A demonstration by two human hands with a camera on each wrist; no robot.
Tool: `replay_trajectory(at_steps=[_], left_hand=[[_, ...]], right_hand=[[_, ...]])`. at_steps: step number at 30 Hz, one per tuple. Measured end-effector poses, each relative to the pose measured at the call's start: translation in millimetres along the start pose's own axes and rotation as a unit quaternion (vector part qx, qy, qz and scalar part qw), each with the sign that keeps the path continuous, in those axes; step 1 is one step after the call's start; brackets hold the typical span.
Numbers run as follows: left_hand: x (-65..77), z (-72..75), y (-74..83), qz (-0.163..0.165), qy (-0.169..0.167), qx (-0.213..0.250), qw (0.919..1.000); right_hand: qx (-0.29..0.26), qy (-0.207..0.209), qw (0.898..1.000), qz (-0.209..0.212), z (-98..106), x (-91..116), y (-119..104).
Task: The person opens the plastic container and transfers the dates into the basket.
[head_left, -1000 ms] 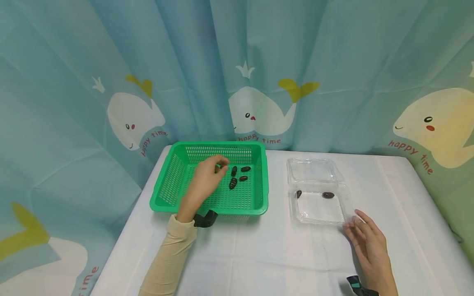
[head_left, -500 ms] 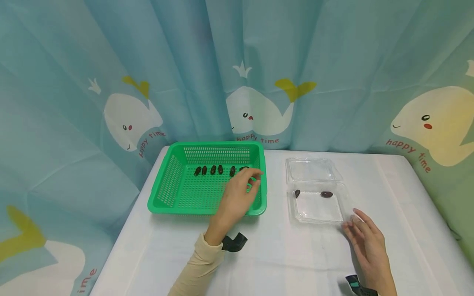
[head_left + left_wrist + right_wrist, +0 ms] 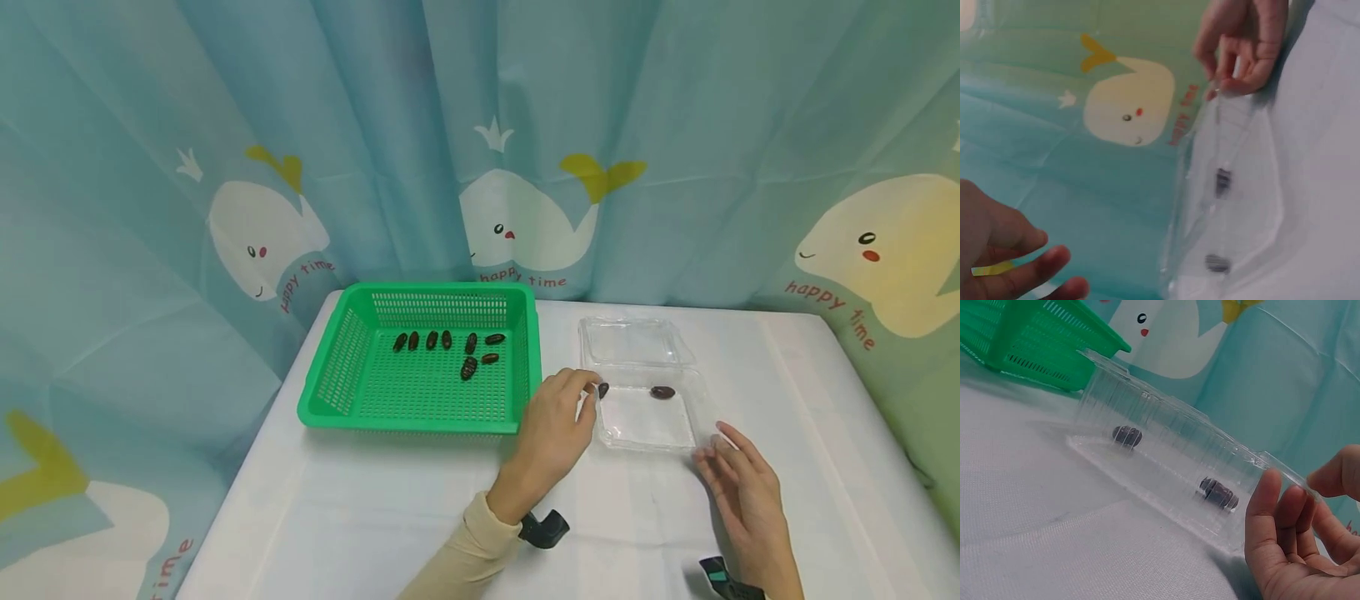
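My left hand (image 3: 558, 425) hovers at the left wall of a clear plastic clamshell box (image 3: 648, 429), its fingers loosely bent. In the left wrist view the thumb and fingers (image 3: 1054, 256) stand apart with nothing between them. My right hand (image 3: 750, 500) holds the box's near right corner; in the right wrist view its thumb and fingers (image 3: 1264, 506) meet at the rim. Two dark brown oval pieces, like dates, lie in the box: one (image 3: 662, 392) toward the right, another (image 3: 603, 389) by the left wall, close to my left fingertips.
A green slotted plastic basket (image 3: 420, 421) stands left of the box, with several similar dark pieces (image 3: 432, 340) on its floor. The box's lid (image 3: 633, 342) lies folded back behind it. A white cloth (image 3: 375, 508) covers the table, and a blue whale-print curtain (image 3: 390, 167) hangs behind.
My left hand has moved right, from over the left part of the basket, across it and out to the clear box. The pieces in basket and box look unmoved. My right hand has stayed put.
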State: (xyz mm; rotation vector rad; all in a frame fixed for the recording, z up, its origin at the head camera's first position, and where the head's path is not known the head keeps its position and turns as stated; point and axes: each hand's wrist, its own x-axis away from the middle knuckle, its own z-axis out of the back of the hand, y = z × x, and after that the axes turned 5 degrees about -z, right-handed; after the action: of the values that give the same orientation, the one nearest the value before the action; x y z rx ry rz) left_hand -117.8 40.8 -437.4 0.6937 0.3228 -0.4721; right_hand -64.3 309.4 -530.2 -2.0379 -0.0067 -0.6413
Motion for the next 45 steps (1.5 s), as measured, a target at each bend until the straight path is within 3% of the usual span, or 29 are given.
replay_trajectory(at_steps=[5, 9, 13, 23, 27, 30, 33, 39, 42, 45], left_hand=[[-5.9, -21.7, 2.5, -0.014, -0.010, -0.074, 0.9971], [-10.8, -37.5, 0.7, -0.018, -0.021, -0.159, 0.9868], [-16.6, -48.6, -3.3, 0.006, -0.026, -0.212, 0.9768], [-28.6, -71.8, -17.6, 0.065, -0.029, -0.232, 0.9701], [-30.6, -74.8, -18.3, 0.050, -0.022, -0.218, 0.9744], [-31.9, -77.9, -17.1, 0.036, -0.038, -0.219, 0.9743], [-33.5, -80.9, -14.0, 0.041, -0.079, -0.252, 0.9637], [-37.6, -86.6, -6.2, 0.064, -0.183, -0.325, 0.9258], [-40.1, -89.3, -3.3, 0.078, -0.207, -0.336, 0.9156], [-42.7, -92.3, -1.9, 0.078, -0.214, -0.346, 0.9103]], right_hand=[[-0.007, 0.001, 1.000, -0.002, 1, 0, 0], [-0.004, -0.004, 1.000, 0.005, 0, 0, -1], [-0.006, -0.014, 1.000, 0.013, 0, 1, 0], [-0.010, -0.022, 1.000, 0.008, 1, 0, 2], [-0.009, -0.026, 1.000, 0.006, 3, 0, 2], [-0.013, -0.026, 1.000, 0.006, 4, -1, 2], [-0.012, -0.026, 1.000, 0.009, 4, -1, 2], [-0.013, -0.032, 0.999, 0.017, 3, 1, 3], [-0.009, -0.029, 0.999, 0.018, 2, 1, 2], [-0.004, -0.025, 0.999, 0.019, 2, 1, 1]])
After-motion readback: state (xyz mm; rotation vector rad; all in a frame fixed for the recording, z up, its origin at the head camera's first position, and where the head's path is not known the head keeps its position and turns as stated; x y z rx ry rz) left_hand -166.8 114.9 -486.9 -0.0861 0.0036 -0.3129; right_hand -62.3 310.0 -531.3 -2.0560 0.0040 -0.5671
